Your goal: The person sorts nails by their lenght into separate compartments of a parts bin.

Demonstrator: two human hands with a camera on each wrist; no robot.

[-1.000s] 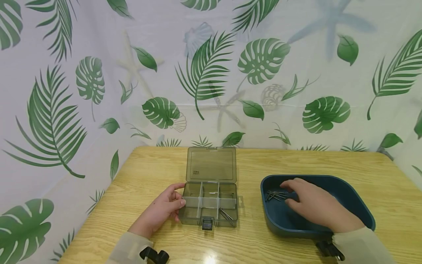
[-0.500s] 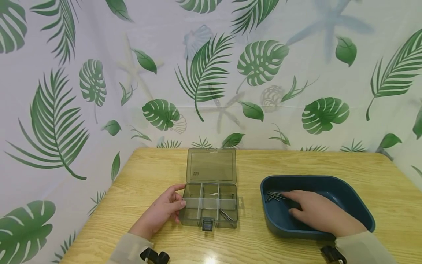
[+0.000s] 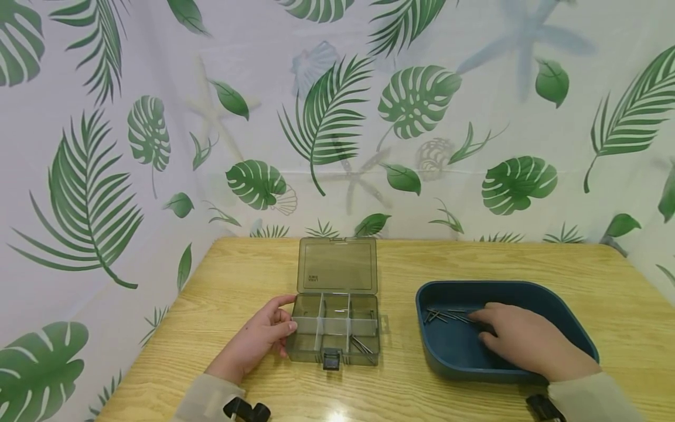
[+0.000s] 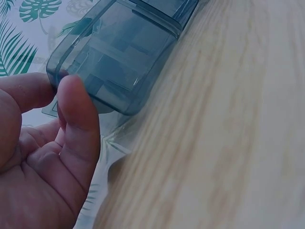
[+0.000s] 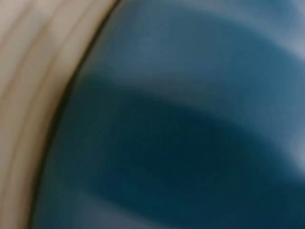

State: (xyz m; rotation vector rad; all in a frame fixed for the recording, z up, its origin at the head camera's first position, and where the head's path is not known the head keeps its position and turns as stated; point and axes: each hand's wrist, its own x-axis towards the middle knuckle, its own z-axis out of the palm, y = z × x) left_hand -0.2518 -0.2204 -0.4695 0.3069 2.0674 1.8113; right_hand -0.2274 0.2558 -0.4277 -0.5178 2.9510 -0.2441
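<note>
A smoky see-through compartment box [image 3: 334, 340] stands on the table with its lid [image 3: 337, 265] raised at the back. Several thin metal nails [image 3: 362, 346] lie in its front right compartment. My left hand [image 3: 258, 334] holds the box by its left side, thumb near the rim; the left wrist view shows thumb and a finger at the box's corner [image 4: 119, 62]. Inside a dark blue tray [image 3: 448, 357], my right hand [image 3: 527, 340] reaches over the floor, its index fingertip touching the ends of several loose nails [image 3: 440, 316]. Its thumb is apart from the index finger.
The wooden table [image 3: 253, 264] carries box and tray, with bare wood between them. A white cloth [image 3: 327, 205] printed with green leaves hangs behind and at the left. The right wrist view is blurred, showing mostly the tray's blue wall [image 5: 190, 57].
My right hand lowers to the nails and then moves right inside the tray, and some nails now lie farther right by its fingertip. The left hand and the box stay put.
</note>
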